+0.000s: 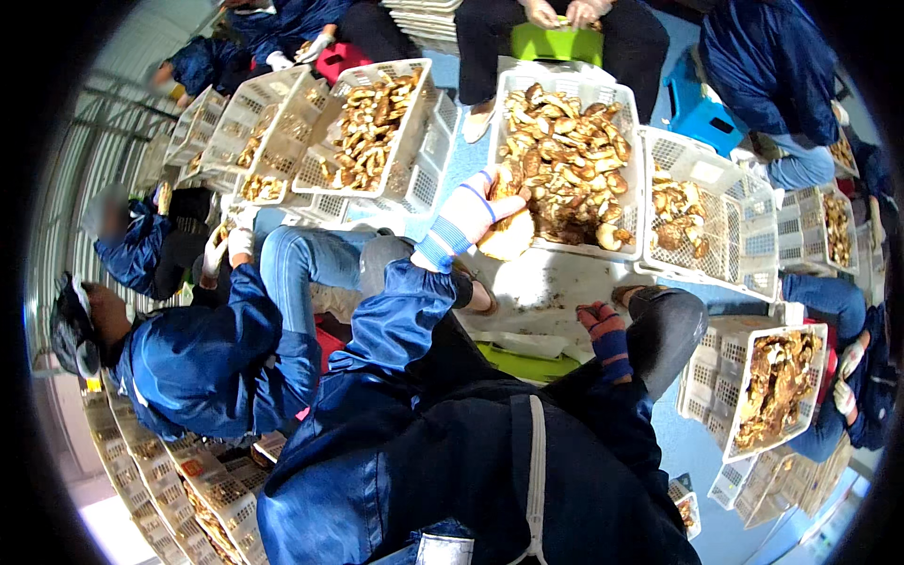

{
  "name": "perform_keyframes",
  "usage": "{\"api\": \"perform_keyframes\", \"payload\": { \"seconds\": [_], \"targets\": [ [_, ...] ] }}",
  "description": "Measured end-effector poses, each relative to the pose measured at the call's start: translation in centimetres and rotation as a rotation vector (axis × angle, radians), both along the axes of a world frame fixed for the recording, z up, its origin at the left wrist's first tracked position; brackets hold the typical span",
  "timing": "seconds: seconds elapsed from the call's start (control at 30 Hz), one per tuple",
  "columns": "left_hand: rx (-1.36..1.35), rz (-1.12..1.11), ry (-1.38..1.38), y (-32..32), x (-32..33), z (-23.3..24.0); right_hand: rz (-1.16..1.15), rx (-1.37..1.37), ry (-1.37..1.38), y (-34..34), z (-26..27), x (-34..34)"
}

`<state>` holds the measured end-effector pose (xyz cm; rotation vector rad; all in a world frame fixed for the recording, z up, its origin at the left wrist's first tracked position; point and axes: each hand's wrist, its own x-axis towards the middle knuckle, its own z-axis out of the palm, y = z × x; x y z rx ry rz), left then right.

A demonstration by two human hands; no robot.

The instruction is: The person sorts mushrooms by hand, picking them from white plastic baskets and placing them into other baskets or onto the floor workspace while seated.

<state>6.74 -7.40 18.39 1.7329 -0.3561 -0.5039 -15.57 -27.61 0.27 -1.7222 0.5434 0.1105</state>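
My left hand [487, 203], in a pale glove with a blue striped cuff, grips a large mushroom [510, 239] by its side. The mushroom's broad pale face points down towards me, and its brown part lies against the near left rim of a white plastic crate [638, 212]. That crate is heaped with brown-capped mushrooms [565, 152] with pale stems. Lower right, my right hand [602, 326] hangs near my right knee in an orange and dark blue striped glove. Its fingers are curled, and whether anything sits inside them is hidden.
A partly filled crate [741, 212] adjoins on the right; another mushroom crate [424, 92] stands left. A co-worker in a blue jacket [205, 360] sits close at my left. Across from me, another person's gloved hands [565, 13] are above a green stool [558, 44].
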Motion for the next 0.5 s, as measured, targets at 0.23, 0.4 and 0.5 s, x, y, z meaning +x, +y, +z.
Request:
{"api": "perform_keyframes", "payload": {
  "seconds": [0.23,0.4,0.5],
  "targets": [
    [-0.187,0.039,0.126,4.4,-1.8,4.2,0.095,0.064,-0.021,1.4,0.5,1.4],
    [-0.364,-0.020,0.250,5.3,-2.6,5.0,0.158,-0.211,0.031,0.5,-2.6,1.3],
    [0.121,0.055,-0.279,6.1,-3.0,6.1,0.133,-0.167,-0.058,0.6,-4.2,1.1]
  ]
}}
